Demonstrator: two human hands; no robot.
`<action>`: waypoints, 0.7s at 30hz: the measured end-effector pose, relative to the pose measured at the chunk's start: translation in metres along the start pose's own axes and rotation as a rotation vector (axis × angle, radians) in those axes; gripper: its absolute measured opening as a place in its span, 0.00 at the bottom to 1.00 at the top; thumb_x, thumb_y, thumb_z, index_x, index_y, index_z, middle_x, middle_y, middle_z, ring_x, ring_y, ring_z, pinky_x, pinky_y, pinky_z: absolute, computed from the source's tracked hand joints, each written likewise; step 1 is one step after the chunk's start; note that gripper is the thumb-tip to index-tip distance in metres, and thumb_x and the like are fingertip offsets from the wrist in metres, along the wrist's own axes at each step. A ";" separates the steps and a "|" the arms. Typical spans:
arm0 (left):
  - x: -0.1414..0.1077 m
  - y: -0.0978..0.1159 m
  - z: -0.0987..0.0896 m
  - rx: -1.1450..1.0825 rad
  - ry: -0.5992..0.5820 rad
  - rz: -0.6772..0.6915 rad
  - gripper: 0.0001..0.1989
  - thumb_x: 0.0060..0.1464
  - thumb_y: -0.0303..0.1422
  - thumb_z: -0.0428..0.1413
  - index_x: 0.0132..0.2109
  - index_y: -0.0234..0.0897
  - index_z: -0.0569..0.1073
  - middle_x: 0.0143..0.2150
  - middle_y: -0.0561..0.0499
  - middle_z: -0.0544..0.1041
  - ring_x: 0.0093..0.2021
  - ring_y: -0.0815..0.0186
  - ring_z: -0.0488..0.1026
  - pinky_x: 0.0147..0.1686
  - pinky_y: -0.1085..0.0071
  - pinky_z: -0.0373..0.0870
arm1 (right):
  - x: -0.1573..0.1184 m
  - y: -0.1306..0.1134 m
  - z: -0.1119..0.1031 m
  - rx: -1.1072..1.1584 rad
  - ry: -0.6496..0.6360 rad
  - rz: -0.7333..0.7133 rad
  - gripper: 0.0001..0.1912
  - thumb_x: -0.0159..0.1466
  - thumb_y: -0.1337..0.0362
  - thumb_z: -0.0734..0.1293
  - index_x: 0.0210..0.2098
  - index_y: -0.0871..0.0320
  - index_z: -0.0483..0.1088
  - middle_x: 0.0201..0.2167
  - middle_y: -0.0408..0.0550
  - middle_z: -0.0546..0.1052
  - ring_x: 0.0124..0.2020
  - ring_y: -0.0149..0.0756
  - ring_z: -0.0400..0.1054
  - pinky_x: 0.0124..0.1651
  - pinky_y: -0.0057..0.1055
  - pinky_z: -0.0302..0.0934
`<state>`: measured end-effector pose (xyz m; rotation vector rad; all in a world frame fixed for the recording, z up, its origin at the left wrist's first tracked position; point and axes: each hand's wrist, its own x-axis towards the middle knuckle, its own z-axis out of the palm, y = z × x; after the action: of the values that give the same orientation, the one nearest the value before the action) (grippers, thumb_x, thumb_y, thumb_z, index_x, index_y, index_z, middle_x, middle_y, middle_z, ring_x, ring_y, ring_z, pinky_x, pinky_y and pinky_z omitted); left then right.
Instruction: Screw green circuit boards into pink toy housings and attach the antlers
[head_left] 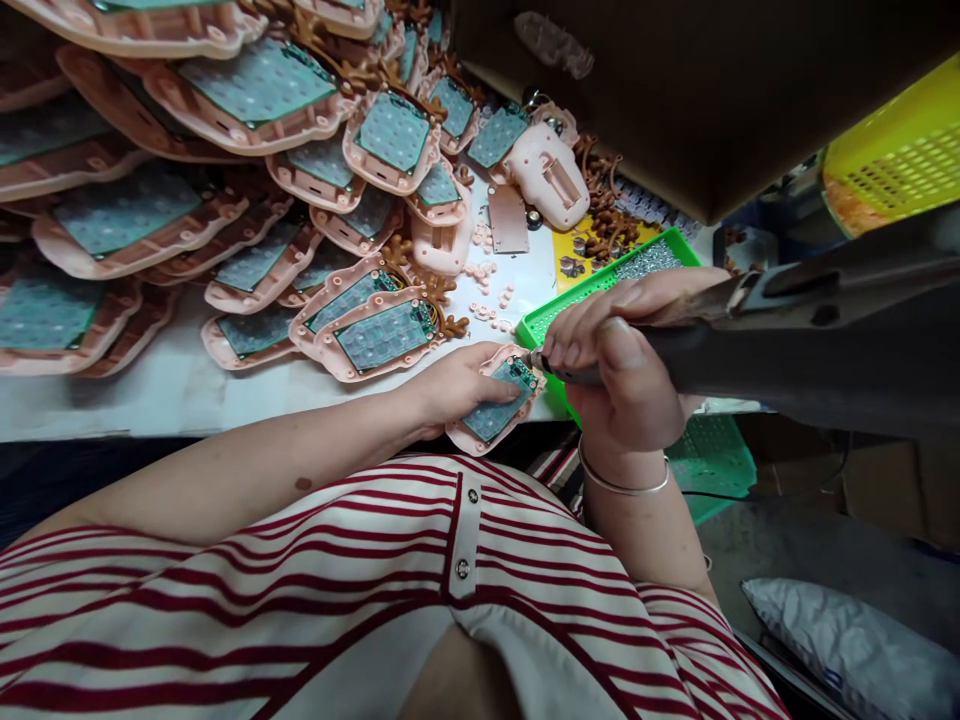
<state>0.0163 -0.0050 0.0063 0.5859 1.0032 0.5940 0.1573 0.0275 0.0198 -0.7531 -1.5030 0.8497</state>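
My left hand grips a pink plastic toy shell near the table's front edge, its thumb lying across the green circuit board inside. Wrapped around a dark electric screwdriver, my right hand holds the tool level from the right. The screwdriver's metal tip meets the upper right end of the shell; whether a screw sits there is too small to tell. Just behind my right hand lies a green tray holding many small silver screws.
Piles of similar pink shells with boards cover the left and back. A closed pink shell, brown antler-like parts and tiny pink pieces lie beyond my hands. A cardboard box and yellow basket stand right.
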 end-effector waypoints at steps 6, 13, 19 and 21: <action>0.002 -0.002 -0.001 -0.019 0.010 0.007 0.17 0.38 0.24 0.62 0.40 0.34 0.72 0.27 0.52 0.78 0.25 0.66 0.74 0.28 0.72 0.70 | 0.013 -0.024 0.000 0.212 -0.113 -0.188 0.12 0.61 0.56 0.70 0.45 0.45 0.73 0.20 0.36 0.65 0.15 0.28 0.58 0.15 0.30 0.56; 0.000 -0.004 -0.003 -0.040 -0.011 -0.008 0.17 0.40 0.26 0.63 0.41 0.33 0.73 0.29 0.49 0.79 0.24 0.67 0.75 0.26 0.73 0.70 | 0.030 -0.031 -0.008 0.189 0.132 -0.219 0.09 0.59 0.57 0.73 0.38 0.47 0.72 0.19 0.35 0.60 0.15 0.27 0.61 0.15 0.26 0.56; -0.002 -0.005 -0.004 -0.008 0.001 -0.029 0.21 0.41 0.29 0.65 0.45 0.33 0.71 0.33 0.48 0.80 0.27 0.66 0.76 0.28 0.73 0.72 | 0.017 0.019 -0.015 0.073 0.156 0.028 0.20 0.60 0.42 0.68 0.44 0.45 0.64 0.23 0.39 0.62 0.22 0.35 0.66 0.27 0.35 0.66; -0.002 -0.004 -0.003 -0.012 0.000 -0.044 0.22 0.42 0.30 0.66 0.46 0.34 0.72 0.34 0.48 0.80 0.27 0.66 0.76 0.28 0.72 0.72 | 0.015 0.026 -0.016 0.022 0.155 0.010 0.21 0.59 0.42 0.67 0.45 0.45 0.65 0.23 0.39 0.63 0.22 0.35 0.64 0.26 0.36 0.64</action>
<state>0.0135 -0.0089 0.0035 0.5514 1.0097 0.5607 0.1715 0.0551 0.0057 -0.7926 -1.3513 0.7956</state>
